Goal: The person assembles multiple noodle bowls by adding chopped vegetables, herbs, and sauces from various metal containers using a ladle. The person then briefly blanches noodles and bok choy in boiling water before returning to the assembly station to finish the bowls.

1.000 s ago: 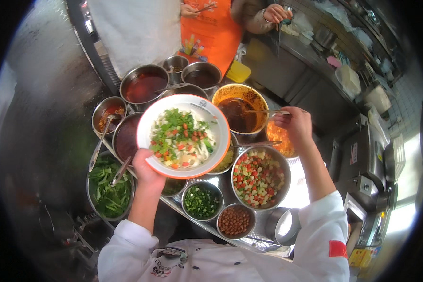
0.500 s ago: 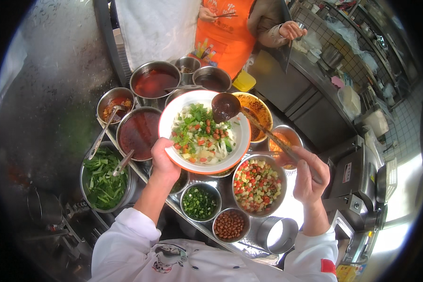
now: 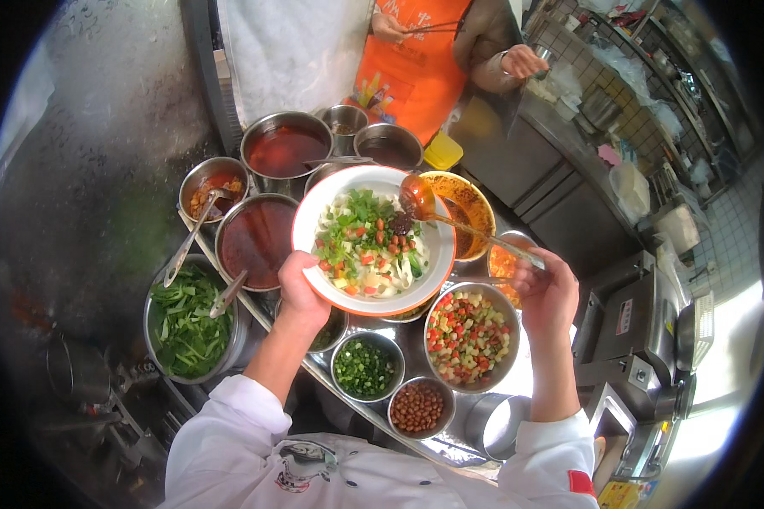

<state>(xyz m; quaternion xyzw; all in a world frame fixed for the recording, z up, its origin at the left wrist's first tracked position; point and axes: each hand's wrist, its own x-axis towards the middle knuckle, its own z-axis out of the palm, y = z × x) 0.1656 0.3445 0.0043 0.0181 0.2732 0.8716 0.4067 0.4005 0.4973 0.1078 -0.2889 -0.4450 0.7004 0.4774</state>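
Observation:
My left hand [image 3: 304, 288] is closed on the near left rim of a white bowl with an orange edge [image 3: 314, 197]. White noodles [image 3: 373, 278] fill it, topped with chopped green herbs [image 3: 354, 215], peanuts and diced vegetables. My right hand [image 3: 550, 293] grips the handle of a ladle [image 3: 418, 197], whose head is tipped over the bowl's far right side. A dark red-brown sauce [image 3: 401, 223] lies on the noodles just below the ladle's lip. Beyond the ladle stands a yellow-rimmed pot of chili oil [image 3: 469, 193].
Around the bowl stand pots of red broth [image 3: 259, 242], diced vegetables [image 3: 471, 339], scallions [image 3: 363, 365], peanuts [image 3: 418, 407] and leafy greens [image 3: 187, 327]. Across the counter, a person in an orange apron [image 3: 416, 64] holds chopsticks. A steel counter [image 3: 543, 170] runs along the right.
My right hand has turned the ladle over, and dark sauce has dropped from it onto the noodles. My left hand still holds the bowl in nearly the same place.

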